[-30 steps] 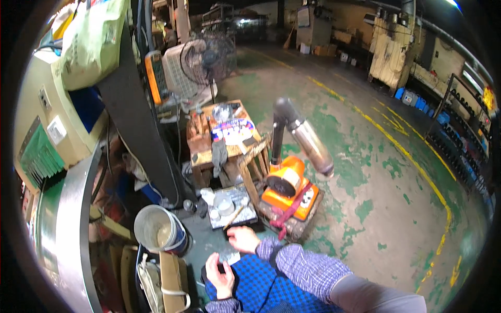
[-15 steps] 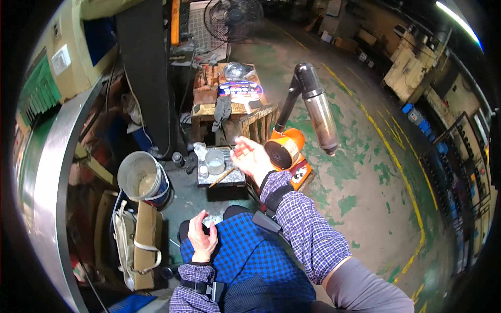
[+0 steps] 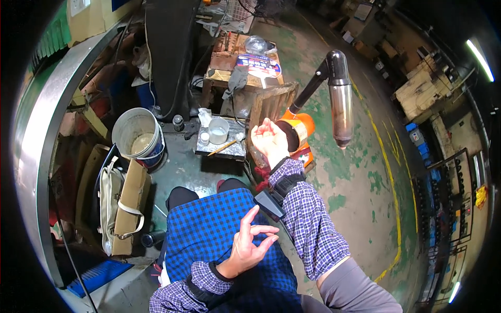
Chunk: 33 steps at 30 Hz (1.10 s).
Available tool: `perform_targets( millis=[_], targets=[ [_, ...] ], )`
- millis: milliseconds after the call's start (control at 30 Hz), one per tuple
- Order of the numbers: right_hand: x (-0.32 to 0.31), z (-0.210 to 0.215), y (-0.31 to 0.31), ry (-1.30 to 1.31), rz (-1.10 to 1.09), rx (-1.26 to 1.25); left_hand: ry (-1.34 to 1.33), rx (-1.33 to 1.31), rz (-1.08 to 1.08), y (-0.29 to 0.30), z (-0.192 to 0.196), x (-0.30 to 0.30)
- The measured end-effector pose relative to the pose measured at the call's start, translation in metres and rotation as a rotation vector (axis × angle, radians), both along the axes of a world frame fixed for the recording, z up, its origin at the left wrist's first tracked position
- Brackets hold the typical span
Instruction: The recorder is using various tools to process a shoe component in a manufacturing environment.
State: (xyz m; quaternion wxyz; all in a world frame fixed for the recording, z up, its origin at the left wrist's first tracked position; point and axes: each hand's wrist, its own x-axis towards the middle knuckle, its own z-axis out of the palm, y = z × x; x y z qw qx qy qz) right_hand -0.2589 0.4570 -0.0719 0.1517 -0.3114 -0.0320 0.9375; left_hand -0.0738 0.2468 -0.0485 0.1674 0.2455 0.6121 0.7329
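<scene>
My right hand (image 3: pixel 270 140) reaches forward, palm up with loosely curled fingers, beside an orange machine (image 3: pixel 302 125). No object shows in its palm. Over my lap, on a blue and black checked apron (image 3: pixel 209 208), my left hand (image 3: pixel 250 246) hovers with its thumb and fingers apart and nothing between them. Left of the right hand, a small metal-topped stand (image 3: pixel 237 151) bears a translucent cup (image 3: pixel 218 130), a little white jar (image 3: pixel 204 139) and a brush (image 3: pixel 224 146) with a wooden handle.
A black jointed arm (image 3: pixel 310 88) with a metal tube (image 3: pixel 342 109) rises from the orange machine, right of my hand. Behind stands a wooden bench (image 3: pixel 216 75) with a grey cloth (image 3: pixel 238 79). At left are a bucket (image 3: pixel 136 133) and a cardboard box (image 3: pixel 130 208).
My left hand has moved right across the apron. My right hand stays palm up near the machine. The view has shifted, and the brush's head now shows beside the cup.
</scene>
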Motion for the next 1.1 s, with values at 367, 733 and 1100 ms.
perform_targets(
  millis=[367, 733, 1100],
  targets=[
    [0.0, -0.025, -0.009, -0.256, 0.566, 0.561, 0.14, 0.125, -0.609, -0.003, 0.019, 0.032],
    [-0.018, 0.025, -0.036, -0.131, 0.882, 0.87, -0.825, 0.382, -1.26, 0.039, 0.047, 0.076],
    [-0.029, 0.054, -0.044, -0.063, 0.83, 0.855, -1.068, 0.535, -0.971, 0.04, 0.038, 0.077]
  ],
)
